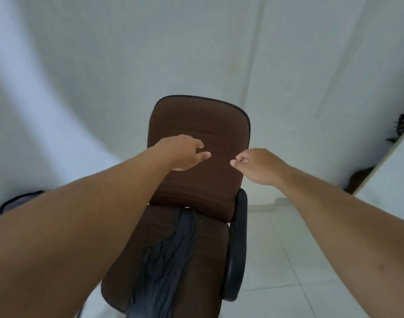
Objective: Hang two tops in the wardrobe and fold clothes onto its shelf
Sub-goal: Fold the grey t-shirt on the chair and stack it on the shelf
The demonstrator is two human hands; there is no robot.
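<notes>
A: Head view, left to right: what could slip?

B: The dark garment (166, 255) lies bunched along the chair (198, 143) seat at 6 o'clock, trailing off the front edge; a nudge to the swivel chair could drop it onto the floor.

A: The grip?

B: Left hand (185, 154), at 9 o'clock of the backrest, fingers loosely apart, empty. Right hand (258, 166), at 3 o'clock, fingers curled together, holding nothing. No wardrobe in sight.
</notes>
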